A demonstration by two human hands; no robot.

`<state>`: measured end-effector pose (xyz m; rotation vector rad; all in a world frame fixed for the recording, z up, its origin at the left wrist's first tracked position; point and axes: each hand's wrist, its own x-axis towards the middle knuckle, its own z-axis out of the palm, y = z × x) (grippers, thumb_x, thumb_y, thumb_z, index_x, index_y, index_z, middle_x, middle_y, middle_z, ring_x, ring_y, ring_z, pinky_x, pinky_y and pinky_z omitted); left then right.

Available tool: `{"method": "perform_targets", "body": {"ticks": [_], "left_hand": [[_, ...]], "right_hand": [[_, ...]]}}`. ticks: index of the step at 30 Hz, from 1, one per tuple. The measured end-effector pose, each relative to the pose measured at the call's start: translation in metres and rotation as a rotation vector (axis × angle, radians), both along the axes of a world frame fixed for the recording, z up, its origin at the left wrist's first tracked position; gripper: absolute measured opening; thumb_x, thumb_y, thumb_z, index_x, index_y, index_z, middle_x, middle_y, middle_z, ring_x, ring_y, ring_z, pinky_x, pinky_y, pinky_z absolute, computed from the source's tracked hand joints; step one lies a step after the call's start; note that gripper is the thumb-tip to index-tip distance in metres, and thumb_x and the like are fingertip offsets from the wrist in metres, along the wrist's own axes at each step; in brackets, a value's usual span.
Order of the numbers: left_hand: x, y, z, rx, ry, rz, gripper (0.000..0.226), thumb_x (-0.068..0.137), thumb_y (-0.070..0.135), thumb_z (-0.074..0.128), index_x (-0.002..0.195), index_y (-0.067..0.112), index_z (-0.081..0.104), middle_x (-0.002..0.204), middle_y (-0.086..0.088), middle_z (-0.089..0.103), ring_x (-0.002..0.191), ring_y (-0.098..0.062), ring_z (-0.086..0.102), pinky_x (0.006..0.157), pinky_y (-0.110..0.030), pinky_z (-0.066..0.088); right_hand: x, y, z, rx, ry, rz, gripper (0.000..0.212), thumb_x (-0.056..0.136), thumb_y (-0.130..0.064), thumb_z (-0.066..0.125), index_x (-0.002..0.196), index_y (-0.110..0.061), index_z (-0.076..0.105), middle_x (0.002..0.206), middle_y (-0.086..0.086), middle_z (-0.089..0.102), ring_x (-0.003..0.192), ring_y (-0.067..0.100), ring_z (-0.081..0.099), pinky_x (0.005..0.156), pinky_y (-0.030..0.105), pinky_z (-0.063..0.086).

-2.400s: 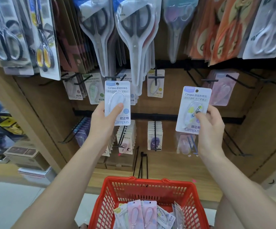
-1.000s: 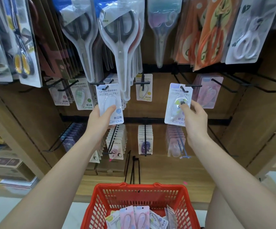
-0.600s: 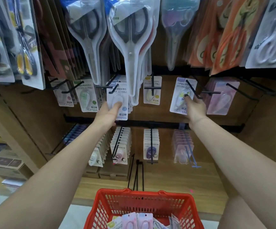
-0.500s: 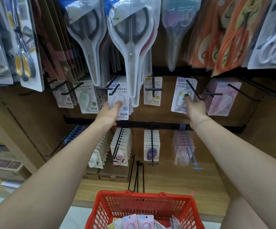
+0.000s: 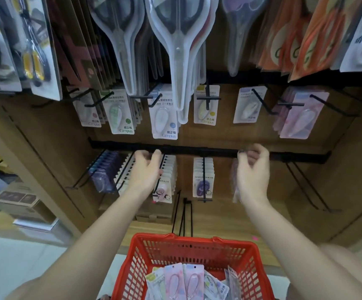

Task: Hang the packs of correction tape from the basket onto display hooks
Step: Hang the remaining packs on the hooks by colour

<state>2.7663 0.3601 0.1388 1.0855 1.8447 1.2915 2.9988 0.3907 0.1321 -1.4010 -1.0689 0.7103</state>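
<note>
A blue-dot correction tape pack (image 5: 164, 118) hangs on a black hook in the upper row, left of centre. A lilac-topped pack (image 5: 249, 105) hangs alone on a hook further right. My left hand (image 5: 146, 172) is below the first pack, fingers loosely curled and holding nothing. My right hand (image 5: 253, 172) is below the second pack, blurred, fingers apart and holding nothing. The red basket (image 5: 188, 247) stands at the bottom centre with several pink and pale packs (image 5: 184, 282) lying in it.
Packaged scissors (image 5: 177, 50) hang in dense rows above the tape hooks and overlap their tops. More tape packs (image 5: 203, 178) fill the lower row of hooks behind my hands. Bare hooks (image 5: 305, 187) stick out at the lower right. A wooden shelf (image 5: 219, 226) runs behind the basket.
Both hands pushed their packs onto the upper hooks, let go and have dropped down to the level of the lower rail. The two packs now hang free.
</note>
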Motion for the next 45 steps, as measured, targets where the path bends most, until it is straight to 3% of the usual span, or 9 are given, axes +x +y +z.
{"method": "perform_targets", "body": {"ticks": [3, 10, 16, 23, 28, 30, 33, 39, 45], "left_hand": [[0.021, -0.044, -0.033, 0.096, 0.077, 0.010, 0.017, 0.108, 0.032, 0.052, 0.115, 0.017, 0.048, 0.097, -0.002, 0.061, 0.081, -0.012, 0.063, 0.063, -0.008, 0.046], [0.037, -0.110, -0.172, -0.066, 0.289, -0.193, 0.013, 0.102, 0.022, 0.059, 0.090, 0.021, 0.053, 0.070, 0.003, 0.061, 0.063, -0.013, 0.056, 0.064, -0.036, 0.048], [0.025, -0.150, -0.296, -0.698, 0.603, -0.606, 0.035, 0.100, 0.024, 0.054, 0.134, 0.016, 0.052, 0.122, -0.011, 0.065, 0.113, -0.033, 0.065, 0.093, -0.043, 0.053], [0.025, -0.166, -0.356, -1.037, 0.553, -0.507, 0.069, 0.102, 0.034, 0.055, 0.158, 0.009, 0.024, 0.153, -0.021, 0.039, 0.145, -0.036, 0.038, 0.121, -0.042, 0.030], [0.030, -0.165, -0.379, -1.085, 0.394, -0.408, 0.087, 0.099, 0.048, 0.060, 0.163, 0.014, 0.012, 0.164, -0.022, 0.019, 0.156, -0.037, 0.014, 0.127, -0.044, 0.018], [0.029, -0.169, -0.392, -1.126, 0.308, -0.317, 0.097, 0.092, 0.051, 0.068, 0.163, 0.018, 0.009, 0.167, -0.025, 0.004, 0.158, -0.041, 0.004, 0.127, -0.049, 0.019], [0.029, -0.175, -0.404, -1.136, 0.243, -0.260, 0.099, 0.088, 0.037, 0.073, 0.161, 0.024, 0.006, 0.163, -0.027, 0.006, 0.152, -0.046, 0.022, 0.121, -0.051, 0.035], [0.024, -0.178, -0.409, -1.052, 0.262, -0.179, 0.075, 0.089, 0.002, 0.065, 0.150, 0.012, 0.022, 0.138, -0.021, 0.053, 0.125, -0.039, 0.059, 0.098, -0.044, 0.055], [0.019, -0.180, -0.407, -1.113, 0.214, -0.160, 0.083, 0.090, 0.011, 0.074, 0.153, -0.009, 0.024, 0.144, -0.023, 0.052, 0.133, -0.035, 0.055, 0.101, -0.032, 0.050]], "right_hand": [[-0.012, -0.055, -0.028, 0.106, 0.029, 0.065, 0.027, 0.101, -0.009, 0.060, 0.126, -0.016, 0.055, 0.111, 0.002, 0.062, 0.087, -0.007, 0.058, 0.084, 0.012, 0.047], [-0.021, -0.135, -0.146, -0.122, -0.123, 0.309, 0.017, 0.096, 0.001, 0.059, 0.098, -0.016, 0.060, 0.081, -0.002, 0.059, 0.069, 0.004, 0.052, 0.066, 0.021, 0.044], [0.007, -0.155, -0.287, -0.923, -0.522, 0.731, 0.030, 0.097, -0.021, 0.064, 0.125, -0.017, 0.058, 0.100, 0.006, 0.065, 0.084, 0.024, 0.062, 0.072, 0.033, 0.048], [0.017, -0.165, -0.340, -1.127, -0.659, 0.752, 0.050, 0.095, -0.026, 0.067, 0.139, -0.009, 0.051, 0.135, 0.013, 0.060, 0.119, 0.029, 0.061, 0.083, 0.031, 0.047], [0.001, -0.160, -0.352, -1.073, -0.456, 0.682, 0.046, 0.091, -0.021, 0.072, 0.134, -0.013, 0.056, 0.120, 0.003, 0.063, 0.110, 0.024, 0.062, 0.080, 0.028, 0.042], [-0.005, -0.154, -0.355, -1.090, -0.336, 0.649, 0.018, 0.092, -0.018, 0.074, 0.104, -0.020, 0.061, 0.100, -0.004, 0.063, 0.094, 0.018, 0.061, 0.080, 0.028, 0.042], [-0.013, -0.146, -0.351, -1.088, -0.138, 0.593, 0.030, 0.093, -0.015, 0.074, 0.079, -0.027, 0.051, 0.083, -0.008, 0.056, 0.077, 0.009, 0.056, 0.083, 0.033, 0.045], [-0.029, -0.136, -0.359, -1.080, 0.030, 0.531, 0.012, 0.093, -0.022, 0.076, 0.101, -0.018, 0.068, 0.103, 0.003, 0.068, 0.098, 0.024, 0.068, 0.090, 0.044, 0.057], [-0.054, -0.124, -0.367, -1.088, 0.069, 0.583, 0.036, 0.090, -0.023, 0.081, 0.114, -0.019, 0.055, 0.106, -0.007, 0.060, 0.096, 0.013, 0.062, 0.085, 0.038, 0.058]]}}
